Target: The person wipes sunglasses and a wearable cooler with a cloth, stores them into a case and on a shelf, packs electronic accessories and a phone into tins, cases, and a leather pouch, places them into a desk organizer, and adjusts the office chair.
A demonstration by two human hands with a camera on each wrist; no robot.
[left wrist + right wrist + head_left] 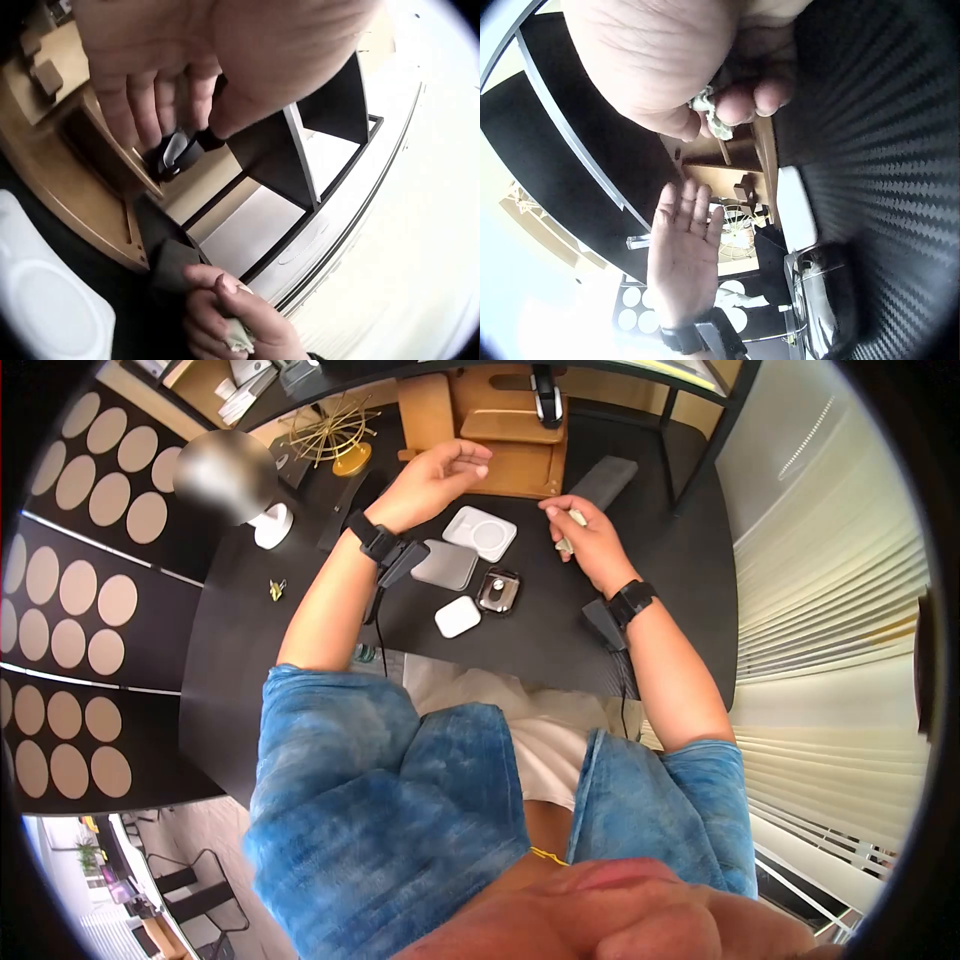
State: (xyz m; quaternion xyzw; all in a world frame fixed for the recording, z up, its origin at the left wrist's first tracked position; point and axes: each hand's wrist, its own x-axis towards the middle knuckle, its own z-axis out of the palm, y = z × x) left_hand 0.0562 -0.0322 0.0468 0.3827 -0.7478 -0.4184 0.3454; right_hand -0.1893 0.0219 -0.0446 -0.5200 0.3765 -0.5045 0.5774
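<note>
In the head view, the right hand (597, 545) pinches a pale crumpled scrap (572, 532) over the table (685, 575), near a dark grey slab (607, 482), while the left hand (427, 485), fingers relaxed, hangs before a wooden stand (515, 472). Between the arms lie a white pad (480, 534), a grey box (446, 565), a clear case (498, 591) and a small white case (458, 618). In the left wrist view, the scrap sticks out from the curled right fingers. In the right wrist view, the scrap sits between thumb and fingertips; the left palm shows, fingers straight.
</note>
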